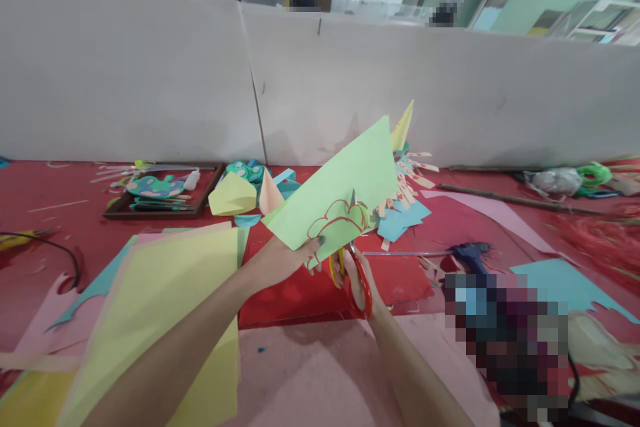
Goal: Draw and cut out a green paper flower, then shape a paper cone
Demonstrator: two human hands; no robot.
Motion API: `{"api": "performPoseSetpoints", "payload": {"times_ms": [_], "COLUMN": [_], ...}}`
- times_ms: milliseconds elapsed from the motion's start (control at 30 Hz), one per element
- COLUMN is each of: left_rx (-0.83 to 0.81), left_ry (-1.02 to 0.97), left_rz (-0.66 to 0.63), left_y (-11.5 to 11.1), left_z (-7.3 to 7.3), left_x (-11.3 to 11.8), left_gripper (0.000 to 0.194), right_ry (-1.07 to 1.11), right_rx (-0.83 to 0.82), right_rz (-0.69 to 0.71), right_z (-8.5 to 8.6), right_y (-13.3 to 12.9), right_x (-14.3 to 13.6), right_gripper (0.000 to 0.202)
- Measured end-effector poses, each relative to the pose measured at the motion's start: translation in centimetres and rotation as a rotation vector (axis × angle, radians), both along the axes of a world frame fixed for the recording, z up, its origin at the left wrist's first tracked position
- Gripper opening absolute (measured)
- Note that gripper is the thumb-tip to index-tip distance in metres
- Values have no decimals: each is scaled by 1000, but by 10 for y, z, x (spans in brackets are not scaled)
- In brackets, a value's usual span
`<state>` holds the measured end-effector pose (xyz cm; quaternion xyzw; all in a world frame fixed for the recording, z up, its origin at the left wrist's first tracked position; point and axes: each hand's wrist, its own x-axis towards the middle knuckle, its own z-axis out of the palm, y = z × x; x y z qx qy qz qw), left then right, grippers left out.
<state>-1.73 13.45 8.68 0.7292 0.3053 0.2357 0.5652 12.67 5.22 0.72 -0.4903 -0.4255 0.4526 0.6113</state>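
Note:
My left hand [295,257] is closed on the lower left edge of a light green sheet of paper [350,167], its thumb on top. Red outlines of a scalloped, cloud-like shape are drawn on the sheet's lower part. In my right hand [361,277] are scissors [367,297] with red and yellow handles, the fingers through the loops. One blade tip shows above the paper beside the drawn line; the rest of the blades is partly hidden by the sheet. Red paper [295,297] lies below my hands.
Large yellow sheets [165,320] lie at the left. Behind them stands a brown tray [155,213] with tools and a white bottle. A dark blue glue gun [473,257], blue scraps [403,219] and a long stick [510,197] are at the right. A grey partition [150,80] closes the back.

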Motion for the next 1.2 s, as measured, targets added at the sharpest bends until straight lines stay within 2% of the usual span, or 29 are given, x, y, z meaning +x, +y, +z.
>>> {"api": "performPoseSetpoints", "payload": {"times_ms": [100, 333, 533, 900, 1200], "left_rx": [0, -16, -18, -51, -65], "left_ry": [18, 105, 120, 104, 133], "left_rz": [-48, -61, -66, -72, -80], "left_y": [1, 3, 3, 3, 5], "left_z": [1, 0, 1, -1, 14], "left_x": [0, -1, -1, -1, -4], "left_gripper": [21, 22, 21, 24, 32], "right_ry": [9, -15, 76, 92, 34], "right_rx": [14, 22, -29, -39, -63], "right_rz": [7, -18, -17, -42, -77], "right_z": [-3, -7, -10, -7, -1], "right_y": [0, 0, 1, 0, 0], "right_x": [0, 1, 0, -3, -3], "right_gripper": [34, 35, 36, 39, 41]}}
